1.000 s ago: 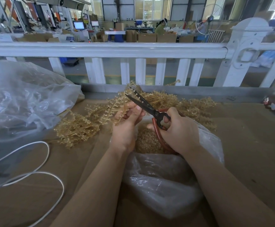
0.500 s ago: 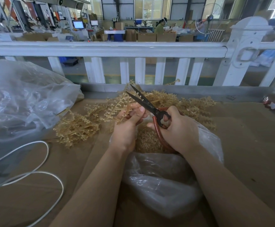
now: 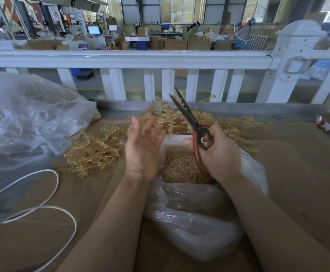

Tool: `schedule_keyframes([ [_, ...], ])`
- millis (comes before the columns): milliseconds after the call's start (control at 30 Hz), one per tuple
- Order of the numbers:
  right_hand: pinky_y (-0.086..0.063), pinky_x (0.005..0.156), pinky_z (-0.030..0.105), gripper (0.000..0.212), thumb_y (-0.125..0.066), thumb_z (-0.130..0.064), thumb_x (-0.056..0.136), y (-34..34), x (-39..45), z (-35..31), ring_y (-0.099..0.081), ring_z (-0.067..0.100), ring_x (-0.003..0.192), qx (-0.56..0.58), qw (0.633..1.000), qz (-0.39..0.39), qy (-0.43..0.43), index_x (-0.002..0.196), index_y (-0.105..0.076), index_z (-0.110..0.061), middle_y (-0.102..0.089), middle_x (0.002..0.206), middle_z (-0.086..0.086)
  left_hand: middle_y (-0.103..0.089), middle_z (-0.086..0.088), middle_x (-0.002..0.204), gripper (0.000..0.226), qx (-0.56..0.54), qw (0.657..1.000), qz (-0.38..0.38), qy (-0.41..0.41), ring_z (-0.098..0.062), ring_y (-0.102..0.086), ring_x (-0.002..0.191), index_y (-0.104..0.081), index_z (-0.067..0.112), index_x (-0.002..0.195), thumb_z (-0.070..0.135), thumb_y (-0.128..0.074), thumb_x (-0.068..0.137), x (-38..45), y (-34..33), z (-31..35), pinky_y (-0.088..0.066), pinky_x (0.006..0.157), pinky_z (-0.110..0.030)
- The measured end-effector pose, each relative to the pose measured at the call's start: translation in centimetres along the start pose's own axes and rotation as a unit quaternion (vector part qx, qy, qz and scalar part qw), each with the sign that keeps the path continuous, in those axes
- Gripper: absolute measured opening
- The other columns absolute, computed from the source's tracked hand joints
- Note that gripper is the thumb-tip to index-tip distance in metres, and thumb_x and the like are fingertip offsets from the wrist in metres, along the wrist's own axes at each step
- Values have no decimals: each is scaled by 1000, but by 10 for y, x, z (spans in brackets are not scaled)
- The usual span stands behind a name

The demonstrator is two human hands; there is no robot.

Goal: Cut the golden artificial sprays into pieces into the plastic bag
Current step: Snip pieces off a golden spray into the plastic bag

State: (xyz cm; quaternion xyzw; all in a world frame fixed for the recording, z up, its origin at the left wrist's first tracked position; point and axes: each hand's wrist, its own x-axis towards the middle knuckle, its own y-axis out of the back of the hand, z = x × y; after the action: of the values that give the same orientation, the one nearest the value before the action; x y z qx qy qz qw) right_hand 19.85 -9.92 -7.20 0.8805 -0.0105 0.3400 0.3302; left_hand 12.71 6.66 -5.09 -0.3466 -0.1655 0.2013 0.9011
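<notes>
Head view. Your right hand [image 3: 218, 154] is gripping the scissors [image 3: 191, 122], fingers curled through and around the red-brown handle loops; the dark blades are standing slightly apart and pointing up and away from you, toward the white railing [image 3: 132, 58]. A few small golden bits are clinging along the blade edges.

Your left hand [image 3: 142, 146] is hovering palm up just left of the scissors, fingers straight and loosely spread, gripping nothing. Its fingertips are lying against, or just in front of, the nearest spray; contact cannot be told.

The golden artificial sprays [image 3: 93, 152] are lying in a loose heap on the brown tabletop [image 3: 297, 173], running from left of your left hand across behind both hands to the right.

The plastic bag [image 3: 195, 222] is sitting open directly below and between your hands, its mouth facing up, and cut golden pieces [image 3: 179, 167] are filling the inside.

A large crumpled clear bag [image 3: 26, 122] is resting at far left, with a white cord [image 3: 42, 209] looping on the table in front of it.
</notes>
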Motion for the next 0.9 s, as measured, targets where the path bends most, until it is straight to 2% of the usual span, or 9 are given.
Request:
schedule_keyframes([
  [67, -45, 51, 26, 63, -49, -88, 69, 0, 0, 1, -56, 4, 55, 8, 1000, -1, -4, 84, -44, -27, -57, 62, -12, -53, -5, 144, 101, 43, 998, 15, -35, -19, -55, 130, -31, 23, 149, 59, -78, 67, 1, 4, 0, -45, 102, -30],
  [167, -46, 49, 27, 66, -42, -94, 68, 0, -1, 1, -55, 3, 53, -19, 999, -29, 33, 82, -41, -30, -56, 59, -12, -49, 14, 146, 72, 198, 975, -7, -98, 3, -50, 128, -42, 33, 147, 46, -70, 82, 2, 5, -5, -42, 93, -15],
  [200, -46, 48, 26, 68, -38, -96, 68, 0, -1, 0, -54, 1, 53, -34, 998, -36, 48, 83, -41, -29, -55, 59, -14, -50, 15, 145, 64, 230, 966, -15, -114, 3, -49, 129, -46, 32, 145, 41, -68, 85, 2, 3, -6, -45, 94, -16],
  [267, -41, 47, 19, 71, -33, -98, 68, -1, -1, -1, -50, -4, 53, -57, 995, -38, 70, 84, -42, -29, -53, 60, -17, -57, 5, 139, 50, 259, 955, -27, -141, -7, -53, 128, -54, 19, 139, 33, -62, 91, 2, 2, -8, -47, 102, -23],
  [400, -29, 45, 15, 61, -43, -90, 71, 3, 1, -2, -41, -11, 51, -58, 994, -36, 83, 84, -40, -31, -48, 58, -20, -68, -13, 116, 25, 295, 936, -29, -192, -23, -62, 114, -65, 1, 115, 19, -57, 99, 5, -1, -10, -48, 101, -32],
  [533, -20, 47, 12, 54, -46, -85, 74, 7, 1, -5, -33, -15, 51, -48, 992, -27, 112, 85, -38, -32, -37, 55, -24, -64, -17, 98, 18, 289, 938, -27, -191, -23, -60, 94, -61, -10, 100, 7, -57, 98, 10, 3, -9, -50, 91, -32],
  [633, -22, 47, 14, 55, -45, -84, 74, 7, 2, -6, -33, -14, 52, -41, 992, -33, 116, 85, -39, -30, -37, 56, -23, -61, -18, 93, 20, 279, 941, -35, -186, -23, -57, 90, -58, -13, 95, 6, -58, 98, 13, 4, -9, -50, 90, -33],
  [733, -26, 46, 17, 60, -47, -83, 73, 7, 3, -5, -35, -10, 52, -41, 991, -35, 121, 82, -43, -24, -39, 57, -21, -62, -13, 91, 18, 259, 947, -42, -187, -17, -58, 88, -60, -10, 94, 8, -58, 98, 12, 3, -8, -50, 86, -26],
  [900, -30, 45, 17, 64, -45, -85, 72, 6, 3, -4, -36, -11, 50, -56, 991, -44, 113, 81, -45, -22, -46, 57, -18, -64, -9, 92, 9, 241, 950, -52, -190, -17, -60, 89, -62, 3, 92, 6, -56, 99, 12, 3, -8, -50, 85, -23],
])
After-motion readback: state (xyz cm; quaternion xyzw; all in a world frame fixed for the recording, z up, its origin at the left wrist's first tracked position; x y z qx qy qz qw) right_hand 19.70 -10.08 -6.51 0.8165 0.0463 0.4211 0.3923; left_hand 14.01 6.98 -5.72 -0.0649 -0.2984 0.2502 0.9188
